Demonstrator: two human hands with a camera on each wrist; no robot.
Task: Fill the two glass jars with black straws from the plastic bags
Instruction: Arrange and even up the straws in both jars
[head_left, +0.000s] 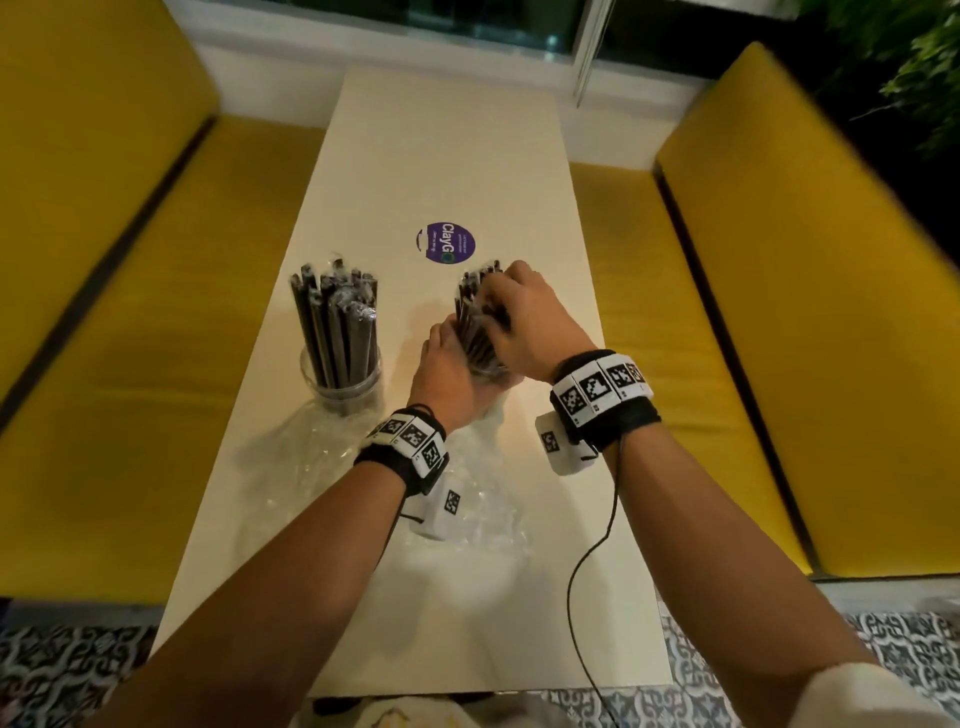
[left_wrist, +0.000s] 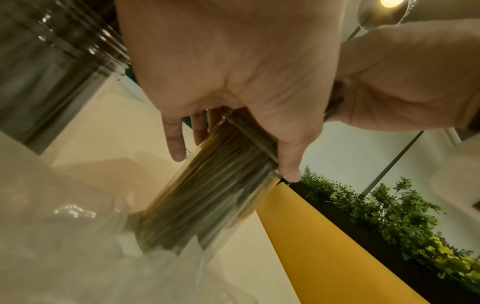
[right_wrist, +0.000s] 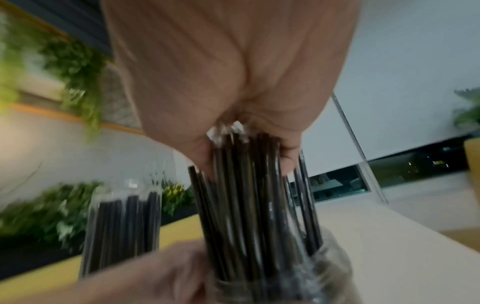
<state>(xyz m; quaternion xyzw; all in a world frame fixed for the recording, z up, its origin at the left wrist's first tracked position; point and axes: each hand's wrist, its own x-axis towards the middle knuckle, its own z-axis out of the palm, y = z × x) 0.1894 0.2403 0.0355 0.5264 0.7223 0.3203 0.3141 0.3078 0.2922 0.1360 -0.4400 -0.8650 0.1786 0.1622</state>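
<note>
Two hands filled the second jar.
Left hand gripped the fragile glass; right hand clutched the light, stiff straws near their tops.

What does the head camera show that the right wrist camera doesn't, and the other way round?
Only the head view shows the empty plastic bags on the table, the purple sticker and both wristbands.

Only the right wrist view shows, close up, the right hand curled round the tops of the straws.

Both show the left hand holding the right jar, and the left jar already full of straws.
</note>
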